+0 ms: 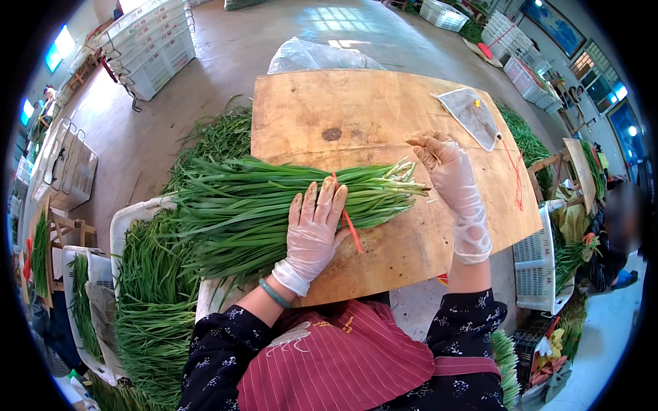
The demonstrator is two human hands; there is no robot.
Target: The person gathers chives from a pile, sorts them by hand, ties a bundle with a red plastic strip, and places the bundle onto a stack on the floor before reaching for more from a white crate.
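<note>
Striped apron [343, 363] below board [384, 116]; we judge bunch-tying in hand.
Leafy bunch [253, 198] overhangs board's left, left hand [315, 229] flat atop; right hand [449, 168] curled, hold unclear. Next: red tie [354, 236] probably needs snugging.

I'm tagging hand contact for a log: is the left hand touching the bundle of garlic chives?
Touching. The head view shows the gloved left hand laid over the bundle of garlic chives, covering some leaves with no gap visible.
</note>
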